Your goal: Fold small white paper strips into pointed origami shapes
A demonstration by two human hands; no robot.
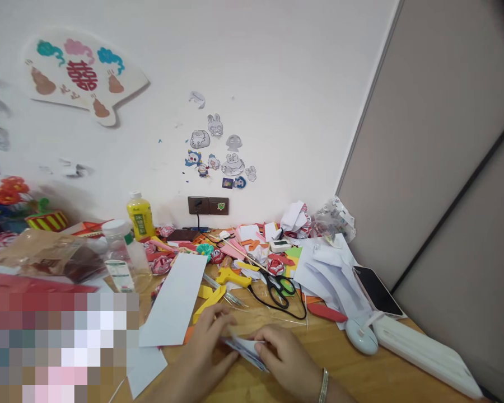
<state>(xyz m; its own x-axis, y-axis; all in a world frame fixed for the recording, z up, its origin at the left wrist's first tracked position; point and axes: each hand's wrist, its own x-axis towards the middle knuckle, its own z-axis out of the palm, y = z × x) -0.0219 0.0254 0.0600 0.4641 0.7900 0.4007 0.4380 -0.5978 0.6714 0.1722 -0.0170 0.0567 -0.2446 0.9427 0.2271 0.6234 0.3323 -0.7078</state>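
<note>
Between both hands, just above the wooden table, is a folded white paper point(248, 352) with several thin layers showing at its edge. My right hand point(283, 354), with a bracelet at the wrist, pinches its right end between thumb and fingers. At the left end, my left hand point(208, 350) is closed around the paper, thumb below and fingers curled above, slightly blurred. A long white paper sheet point(178, 302) lies left of my left hand. Beyond the hands are a yellow hot glue gun point(234, 277) and black-handled scissors point(278, 290).
Paper scraps and paper flowers crowd the back of the table point(311, 366). A yellow-labelled bottle point(140, 217) and a clear jar point(118, 263) stand left. At right are a phone point(378, 291), white papers point(330, 274) and a white lamp point(424, 350). The lower left is pixelated.
</note>
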